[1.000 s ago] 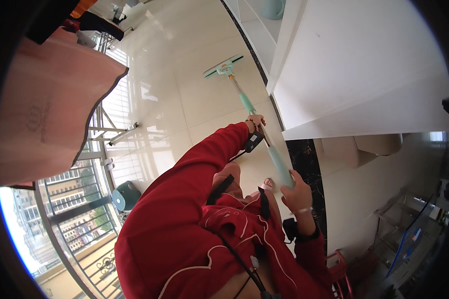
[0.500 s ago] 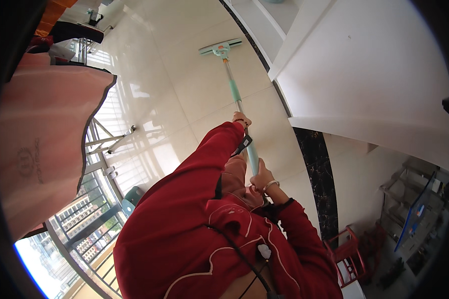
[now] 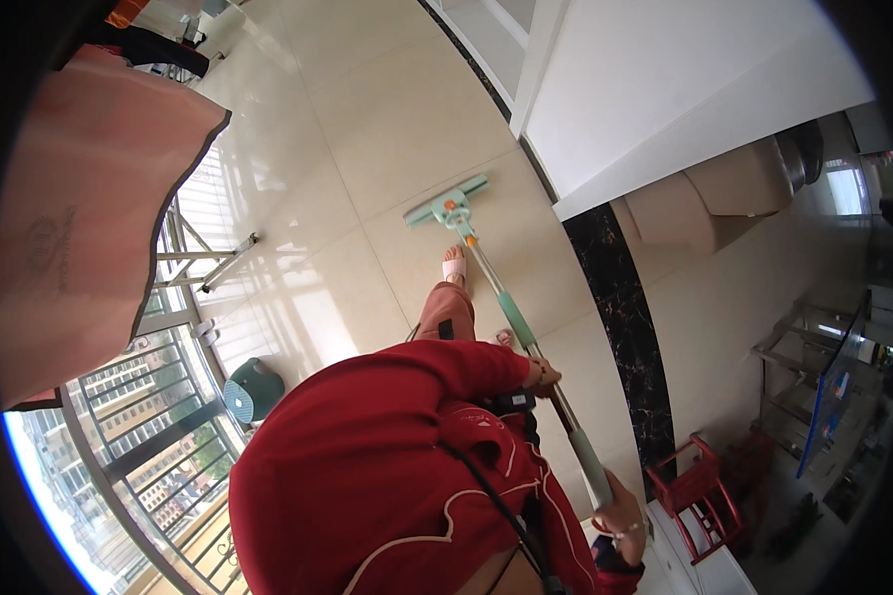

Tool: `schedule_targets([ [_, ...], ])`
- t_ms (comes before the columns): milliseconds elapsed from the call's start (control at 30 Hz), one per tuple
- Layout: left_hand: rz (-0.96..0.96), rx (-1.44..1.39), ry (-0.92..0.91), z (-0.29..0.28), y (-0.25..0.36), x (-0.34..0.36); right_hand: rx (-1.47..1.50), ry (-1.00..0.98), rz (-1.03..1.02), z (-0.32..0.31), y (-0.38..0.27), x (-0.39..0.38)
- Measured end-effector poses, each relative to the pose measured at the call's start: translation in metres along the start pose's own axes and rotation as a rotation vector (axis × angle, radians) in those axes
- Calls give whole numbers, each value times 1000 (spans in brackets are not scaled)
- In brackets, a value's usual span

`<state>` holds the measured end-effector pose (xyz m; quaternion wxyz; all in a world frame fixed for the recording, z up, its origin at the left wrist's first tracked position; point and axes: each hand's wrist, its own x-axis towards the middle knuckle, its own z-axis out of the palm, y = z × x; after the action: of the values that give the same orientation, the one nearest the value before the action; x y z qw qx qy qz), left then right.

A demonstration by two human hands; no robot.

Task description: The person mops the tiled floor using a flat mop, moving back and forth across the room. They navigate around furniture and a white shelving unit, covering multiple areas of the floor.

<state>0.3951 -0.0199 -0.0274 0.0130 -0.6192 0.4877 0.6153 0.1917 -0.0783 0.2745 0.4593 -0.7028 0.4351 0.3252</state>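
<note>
A mint-green mop with an orange joint rests its flat head on the beige tiles, just beyond my pink-sandalled foot. My left hand, at the end of a red sleeve, is closed round the middle of its silver and green pole. Lower down, my right hand, with a bracelet at the wrist, grips the green handle end.
A pink fabric cover, metal rack, green stool and railed window line the left. Right are white shelving, a black stone strip, beige seat, glass table and red chair.
The mop head has come back toward me after moving forward. Both my hands have drawn down and to the right with the pole, and my sandalled foot now shows near the head.
</note>
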Motion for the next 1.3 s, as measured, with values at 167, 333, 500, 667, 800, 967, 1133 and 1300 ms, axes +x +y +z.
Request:
schedule_targets([
  [167,-433,-1523,171,63,52,11,215,212,63,0,80,-63],
  [333,-549,-1450,279,95,22,36,597,159,331,30,95,-51],
  [500,-463,-867,285,73,-72,35,417,166,273,81,27,14],
  [667,-629,-990,837,-39,-216,10,111,239,-120,97,-92,138],
  [800,-621,-890,901,-151,-314,-21,137,205,-233,106,-210,228],
  [967,-561,-275,712,-219,-343,-67,-92,76,-315,105,-279,269],
  [1133,-712,-740,735,-176,-296,-68,-116,42,-331,103,-223,221],
  [1300,-671,-268,509,-62,-180,2,-211,-26,-213,68,-65,137],
])
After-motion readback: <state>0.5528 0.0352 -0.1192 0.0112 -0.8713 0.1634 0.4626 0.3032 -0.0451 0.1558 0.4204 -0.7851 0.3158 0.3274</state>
